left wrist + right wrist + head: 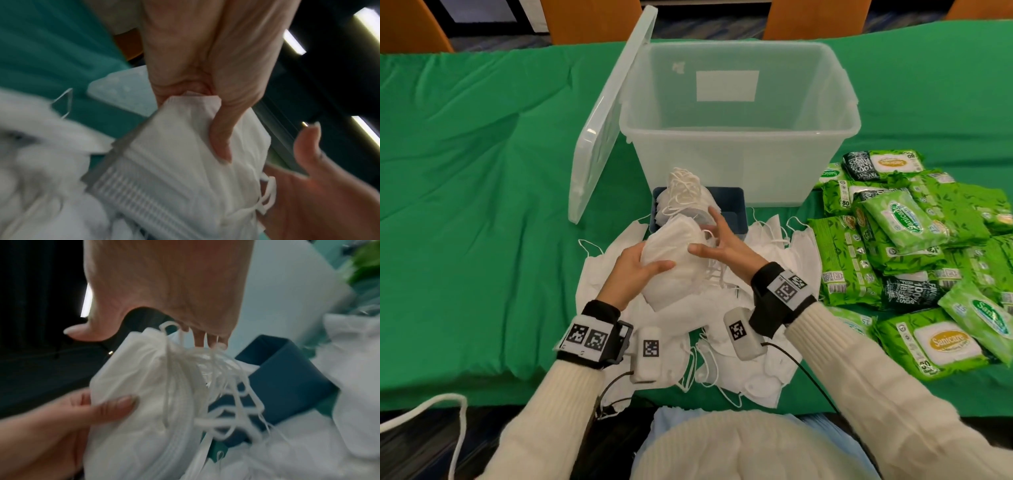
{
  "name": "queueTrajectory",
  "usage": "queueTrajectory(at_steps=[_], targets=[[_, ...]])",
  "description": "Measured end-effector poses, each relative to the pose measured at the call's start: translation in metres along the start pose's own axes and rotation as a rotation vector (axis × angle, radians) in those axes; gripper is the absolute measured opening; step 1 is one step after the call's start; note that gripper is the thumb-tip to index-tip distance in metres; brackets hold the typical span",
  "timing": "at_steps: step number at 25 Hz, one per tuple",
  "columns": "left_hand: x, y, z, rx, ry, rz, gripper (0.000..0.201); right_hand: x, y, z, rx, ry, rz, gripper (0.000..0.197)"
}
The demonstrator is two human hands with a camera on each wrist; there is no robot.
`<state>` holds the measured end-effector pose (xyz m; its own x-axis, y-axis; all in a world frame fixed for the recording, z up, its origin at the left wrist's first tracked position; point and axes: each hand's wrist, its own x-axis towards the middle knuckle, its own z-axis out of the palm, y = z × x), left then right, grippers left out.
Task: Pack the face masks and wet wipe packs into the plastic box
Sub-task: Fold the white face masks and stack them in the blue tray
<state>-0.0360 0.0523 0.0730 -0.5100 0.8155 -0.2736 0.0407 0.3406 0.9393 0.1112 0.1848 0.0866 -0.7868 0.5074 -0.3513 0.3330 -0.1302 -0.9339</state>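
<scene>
Cream sleeves [558,394] and a cream-clad lap fill the near edge of the head view, partly cut off by the frame. Wrist bands with black-and-white markers [587,337] are worn on both arms.

Just in front of the plastic box [739,113], a stack of white face masks [674,260] is held between both hands above a loose heap of masks [722,363] spread on the green-covered table [465,205]. The left hand [633,270] is curled round the stack's near-left edge, thumb on top. The right hand [719,243] is held against the far-right end with fingers extended and relaxed; ear loops [207,368] are seen tangled at its fingertips in the right wrist view, but whether any loop is pinched cannot be told.

A small blue tray [726,202] stands between the stack and the plastic box, its near part hidden by masks piled in it. The plastic box stands open, nothing visible inside it; the lid [606,113] is leaned upright against its left side. Green wet wipe packs [907,240] are heaped to the right of the box, the outermost cut off by the frame edge.

Both wrist views are blurred; only hands, masks and loops are made out clearly.
</scene>
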Motion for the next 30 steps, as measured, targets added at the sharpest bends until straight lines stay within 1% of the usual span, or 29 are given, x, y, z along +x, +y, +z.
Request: queueTrajectory(at_steps=[2, 3, 4, 5, 7, 9, 11, 14, 15, 16, 17, 18, 19, 21, 22, 23, 25, 26, 30], targets=[[0.005, 0.008, 0.001, 0.218, -0.012, 0.096, 0.043, 0.006, -0.002, 0.006, -0.207, 0.091, -0.175, 0.108], [0.006, 0.010, -0.001, 0.258, -0.011, 0.122, 0.043, 0.007, -0.001, 0.007, -0.298, 0.094, -0.230, 0.108], [0.007, 0.011, -0.003, 0.238, -0.010, 0.128, 0.045, 0.008, 0.001, 0.005, -0.336, 0.088, -0.239, 0.102], [0.008, 0.013, -0.005, 0.196, -0.002, 0.115, 0.046, 0.008, 0.004, 0.002, -0.286, 0.105, -0.212, 0.090], [0.007, 0.014, -0.008, 0.106, 0.024, 0.101, 0.040, 0.006, 0.012, -0.002, -0.137, 0.169, -0.173, 0.063], [0.005, 0.011, -0.009, 0.003, 0.037, 0.074, 0.035, 0.002, 0.016, -0.008, -0.047, 0.226, -0.191, 0.047], [0.001, 0.005, -0.012, -0.136, 0.036, 0.031, 0.039, 0.000, 0.017, -0.014, 0.112, 0.236, -0.185, 0.043], [-0.003, -0.002, -0.015, -0.293, 0.024, -0.001, 0.053, -0.003, 0.012, -0.021, 0.555, 0.152, -0.107, 0.038], [-0.003, -0.004, -0.015, -0.329, 0.022, -0.008, 0.053, -0.003, 0.011, -0.021, 0.684, 0.127, -0.076, 0.037], [-0.004, -0.005, -0.013, -0.351, 0.024, -0.015, 0.049, -0.003, 0.010, -0.019, 0.754, 0.113, -0.058, 0.037], [-0.005, -0.005, -0.012, -0.363, 0.032, -0.023, 0.044, -0.002, 0.010, -0.017, 0.762, 0.099, -0.056, 0.040], [-0.005, -0.005, -0.011, -0.371, 0.041, -0.028, 0.041, 0.000, 0.011, -0.015, 0.706, 0.089, -0.062, 0.044], [-0.005, -0.006, -0.011, -0.378, 0.048, -0.032, 0.038, 0.001, 0.011, -0.014, 0.574, 0.084, -0.067, 0.049], [-0.005, -0.008, -0.012, -0.378, 0.045, -0.042, 0.036, 0.004, 0.009, -0.012, 0.186, 0.088, -0.052, 0.058], [-0.005, -0.009, -0.012, -0.373, 0.039, -0.051, 0.033, 0.006, 0.008, -0.010, 0.011, 0.088, -0.054, 0.057], [-0.006, -0.010, -0.012, -0.368, 0.034, -0.058, 0.031, 0.008, 0.006, -0.007, -0.110, 0.078, -0.074, 0.050], [-0.008, -0.009, -0.012, -0.362, 0.023, -0.064, 0.032, 0.011, 0.004, 0.000, -0.212, 0.067, -0.109, 0.030], [-0.008, -0.010, -0.012, -0.355, 0.014, -0.061, 0.034, 0.012, 0.005, 0.002, -0.220, 0.075, -0.106, 0.025], [-0.006, -0.005, -0.013, -0.304, 0.017, -0.073, 0.032, 0.014, 0.006, 0.006, -0.226, 0.070, -0.108, 0.025]])
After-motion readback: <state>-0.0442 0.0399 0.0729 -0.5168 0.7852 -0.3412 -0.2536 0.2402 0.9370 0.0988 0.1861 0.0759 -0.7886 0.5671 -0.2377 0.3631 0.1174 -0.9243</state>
